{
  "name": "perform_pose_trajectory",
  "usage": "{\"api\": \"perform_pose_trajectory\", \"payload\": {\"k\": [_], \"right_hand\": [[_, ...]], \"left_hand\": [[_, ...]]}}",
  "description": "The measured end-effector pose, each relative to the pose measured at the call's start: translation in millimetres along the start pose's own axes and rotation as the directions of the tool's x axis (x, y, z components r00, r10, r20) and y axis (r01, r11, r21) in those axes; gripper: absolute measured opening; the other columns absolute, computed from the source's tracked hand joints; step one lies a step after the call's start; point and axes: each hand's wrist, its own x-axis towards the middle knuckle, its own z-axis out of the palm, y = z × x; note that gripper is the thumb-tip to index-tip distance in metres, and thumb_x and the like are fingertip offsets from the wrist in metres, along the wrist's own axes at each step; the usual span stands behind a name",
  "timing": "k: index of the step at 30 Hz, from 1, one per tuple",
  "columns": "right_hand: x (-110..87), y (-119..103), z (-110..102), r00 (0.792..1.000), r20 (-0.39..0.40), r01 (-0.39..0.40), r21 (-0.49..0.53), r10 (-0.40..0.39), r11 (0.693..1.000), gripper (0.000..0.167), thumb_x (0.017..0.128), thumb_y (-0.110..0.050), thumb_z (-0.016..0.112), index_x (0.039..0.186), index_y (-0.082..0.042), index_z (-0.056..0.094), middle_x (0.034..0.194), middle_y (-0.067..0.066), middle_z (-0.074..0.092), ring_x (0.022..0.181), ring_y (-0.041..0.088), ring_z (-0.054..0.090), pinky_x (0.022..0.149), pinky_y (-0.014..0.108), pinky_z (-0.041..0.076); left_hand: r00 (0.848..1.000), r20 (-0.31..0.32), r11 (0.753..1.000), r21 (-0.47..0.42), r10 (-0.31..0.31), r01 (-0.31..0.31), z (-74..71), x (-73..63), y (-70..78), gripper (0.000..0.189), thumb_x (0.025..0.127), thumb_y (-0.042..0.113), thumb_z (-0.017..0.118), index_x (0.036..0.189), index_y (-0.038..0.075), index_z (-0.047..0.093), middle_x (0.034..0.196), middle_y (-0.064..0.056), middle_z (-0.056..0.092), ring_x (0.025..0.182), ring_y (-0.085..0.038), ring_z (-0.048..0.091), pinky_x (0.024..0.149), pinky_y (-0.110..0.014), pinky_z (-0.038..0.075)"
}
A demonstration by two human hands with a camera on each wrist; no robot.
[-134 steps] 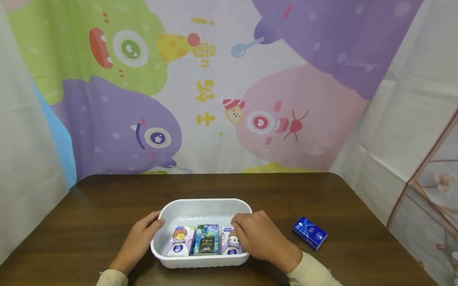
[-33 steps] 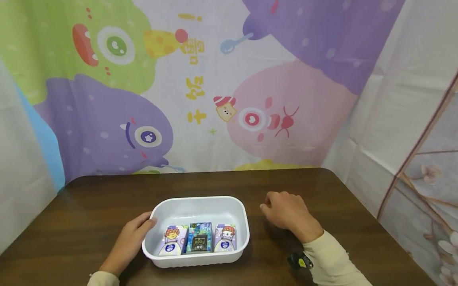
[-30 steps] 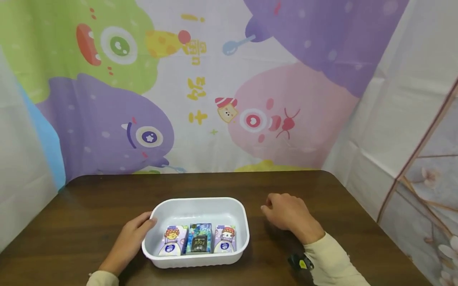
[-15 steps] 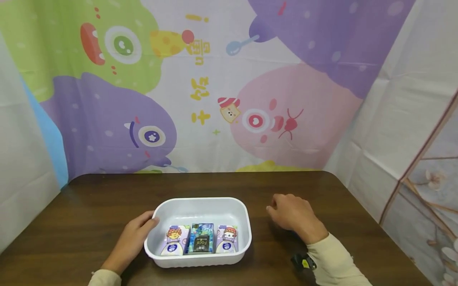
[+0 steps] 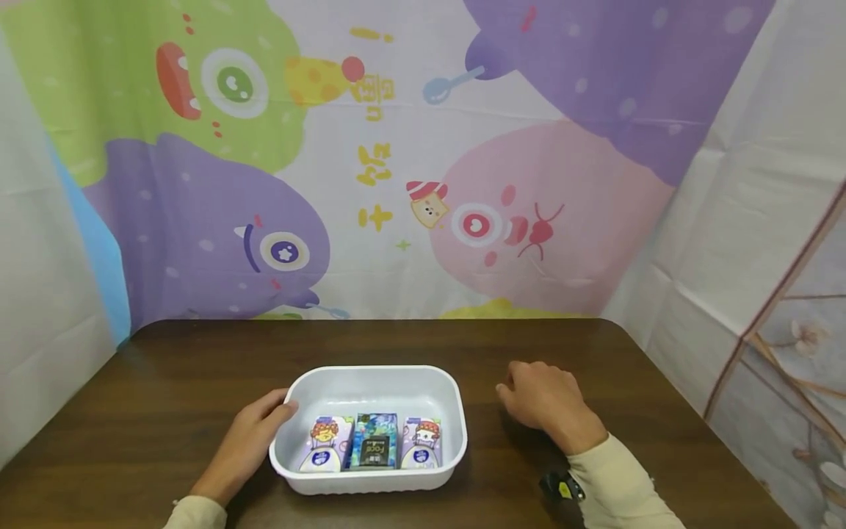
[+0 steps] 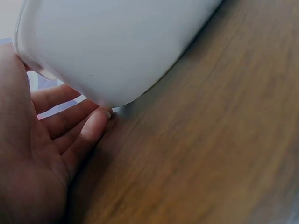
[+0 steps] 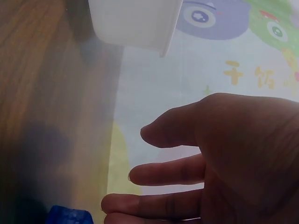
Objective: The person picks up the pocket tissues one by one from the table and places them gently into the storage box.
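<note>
A white plastic basin (image 5: 367,483) stands on the table with three small tissue packs in a row inside. The left pack (image 5: 326,444) and right pack (image 5: 421,444) are purple and white with cartoon figures; the middle pack (image 5: 374,441) is blue-green with a dark label. My left hand (image 5: 246,444) grips the basin's left rim, thumb over the edge and fingers along the outer wall. Right of the basin, my right hand (image 5: 547,400) hovers with loosely bent fingers and holds nothing. A blue pack (image 7: 70,215) lies partly in sight beneath it in the right wrist view, hidden in the head view.
The dark wooden table (image 5: 218,353) ends at a hanging cartoon-print cloth (image 5: 370,264). Pale cloth sides (image 5: 694,279) close in on the right and left. A black device with a yellow mark (image 5: 562,486) sits at my right wrist.
Since the earliest frame, my right hand has left the basin's right side and moved right, covering the blue pack's spot. In the last second the hands barely moved; the head view shifted slightly.
</note>
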Motion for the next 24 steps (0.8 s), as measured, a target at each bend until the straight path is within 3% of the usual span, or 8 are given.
{"api": "perform_pose_trajectory", "payload": {"k": [18,24], "right_hand": [[2.1,14,1,0.999,0.01,-0.035,0.003,0.035,0.999,0.031,0.092,-0.035,0.065,0.1,-0.005,0.069,0.093,0.014,0.07,0.08,0.036,0.066,0.07,0.056,0.052],[2.6,17,1,1.0,-0.006,-0.031,0.002,0.031,1.0,0.029,0.092,-0.035,0.065,0.096,-0.007,0.068,0.092,0.014,0.07,0.081,0.038,0.066,0.068,0.056,0.052]], "left_hand": [[1.0,-0.001,1.0,-0.007,-0.015,0.015,0.5,-0.3,-1.0,0.039,0.103,0.027,0.054,0.132,0.002,0.063,0.123,-0.013,0.067,0.105,-0.017,0.059,0.086,-0.025,0.048],[1.0,-0.001,1.0,0.005,-0.02,0.02,0.3,0.6,-0.6,0.039,0.103,0.028,0.054,0.132,0.003,0.063,0.123,-0.013,0.066,0.107,-0.019,0.059,0.086,-0.025,0.048]]}}
